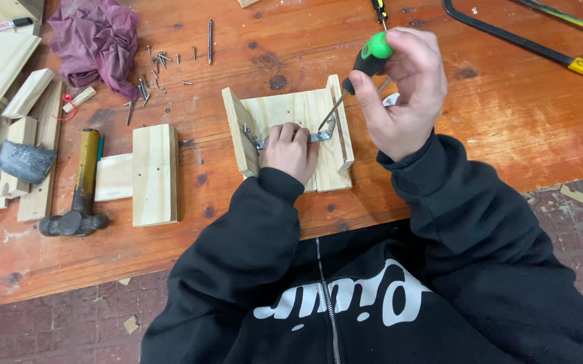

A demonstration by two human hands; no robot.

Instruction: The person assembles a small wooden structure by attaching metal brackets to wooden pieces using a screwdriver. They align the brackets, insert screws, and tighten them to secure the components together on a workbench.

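Note:
A small U-shaped wooden assembly (337,165) made of pale boards lies on the orange wooden table (480,121). My left hand (290,149) presses down inside it on a metal bracket (323,136). My right hand (406,91) grips a screwdriver with a green and black handle (369,59). Its shaft slants down to the bracket near the right wall of the assembly.
A hammer (79,195) and joined pale boards (153,174) lie at the left, with wood offcuts (8,101) beyond. Loose screws (156,67) and a purple rag (99,40) sit further back. A yellow-handled saw (574,57) lies at the far right.

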